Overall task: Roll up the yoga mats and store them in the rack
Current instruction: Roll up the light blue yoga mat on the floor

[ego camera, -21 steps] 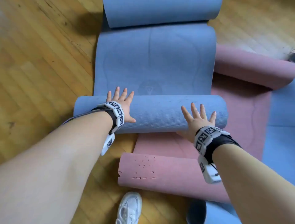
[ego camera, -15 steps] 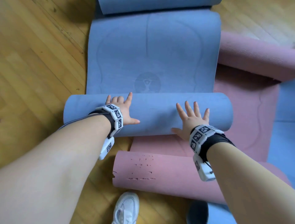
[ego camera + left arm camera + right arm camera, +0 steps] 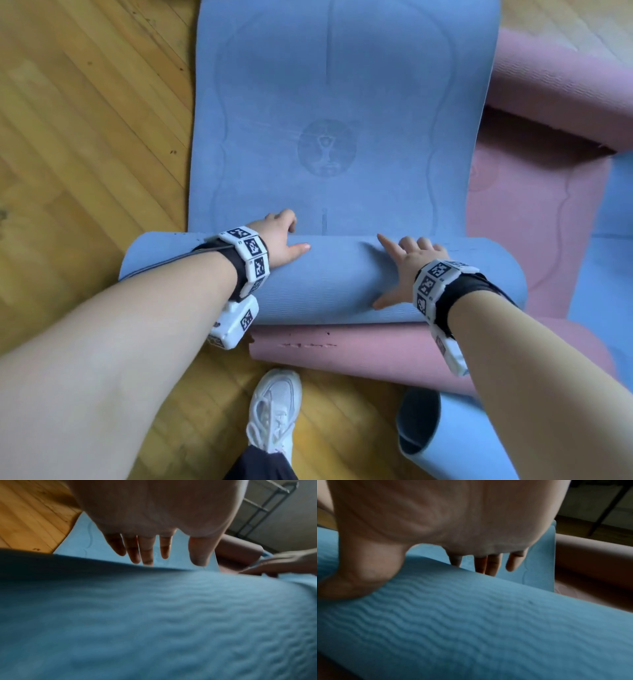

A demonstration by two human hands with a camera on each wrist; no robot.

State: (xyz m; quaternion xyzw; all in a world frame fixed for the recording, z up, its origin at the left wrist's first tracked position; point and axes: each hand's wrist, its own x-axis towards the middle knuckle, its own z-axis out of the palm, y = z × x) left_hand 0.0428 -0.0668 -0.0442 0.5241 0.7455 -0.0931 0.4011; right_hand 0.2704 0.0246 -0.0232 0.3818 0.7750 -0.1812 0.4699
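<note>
A white sneaker [image 3: 274, 407] stands on the wooden floor [image 3: 85, 154] at the floor's near edge, dark trouser hem [image 3: 262, 464] above it.

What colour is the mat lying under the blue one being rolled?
Pink mat, partly rolled at both ends; clearest in the head view.

No legible txt anywhere.

Three blue mats [image 3: 342, 137], one pink mat [image 3: 534, 212], two hands [image 3: 277, 240], one shoe [image 3: 274, 407].
</note>
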